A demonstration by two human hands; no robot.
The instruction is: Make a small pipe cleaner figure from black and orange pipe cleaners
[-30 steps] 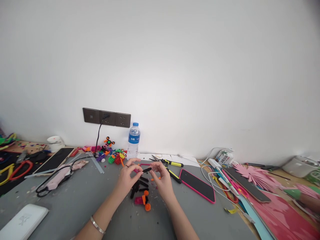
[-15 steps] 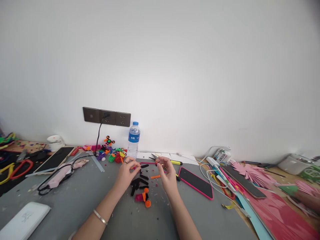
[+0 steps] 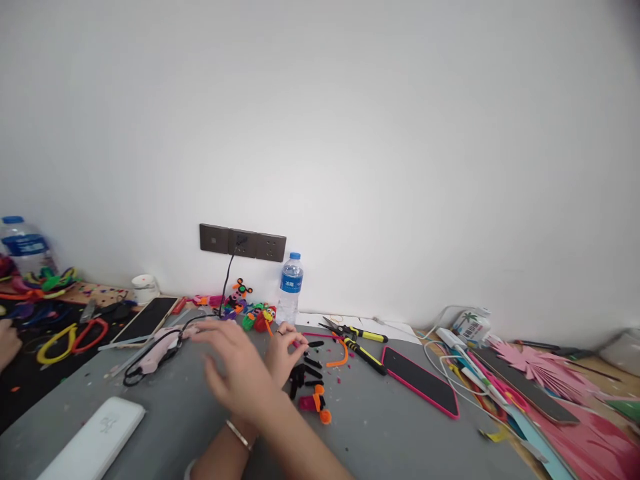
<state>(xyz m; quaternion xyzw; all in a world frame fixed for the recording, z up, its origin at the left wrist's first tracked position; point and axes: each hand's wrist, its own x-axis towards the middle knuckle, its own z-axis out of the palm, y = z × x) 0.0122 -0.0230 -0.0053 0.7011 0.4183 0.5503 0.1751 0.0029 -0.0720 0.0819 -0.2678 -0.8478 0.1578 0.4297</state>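
A: Black pipe-cleaner pieces point(image 3: 305, 373) are being seen in a small heap on the grey table point(image 3: 400, 433), in the middle of the view. 1 short black piece point(image 3: 315, 344) is being pinched between thumb and fingertips of the left hand point(image 3: 284, 353), at the far edge of that heap.

B: And the right hand point(image 3: 240, 377)?

A: It is being carried across in front of the left forearm, toward the person's left, blurred. Its fingers are being held spread and apart, with nothing between them. It is being seen nearest to the pink glue gun point(image 3: 155, 351) and its black cord.

B: What else is being shown, from the biggest down?

A: A white wall is being seen behind everything, with a dark socket strip point(image 3: 243, 243). A white flat box point(image 3: 93, 440) is lying at the near left. A phone with a pink rim point(image 3: 420, 381) is lying to the right of the heap. A water bottle point(image 3: 291, 288) is standing upright by the wall. Yellow-handled pliers point(image 3: 355, 331) are lying just behind the heap. An orange curved piece point(image 3: 340, 357) is lying between the pliers and the heap, and a pink and orange bit point(image 3: 315, 403) is lying at the heap's near edge.

B: Anyone else?

A: Part of another person's hand point(image 3: 7, 343) is being seen at the far left edge.
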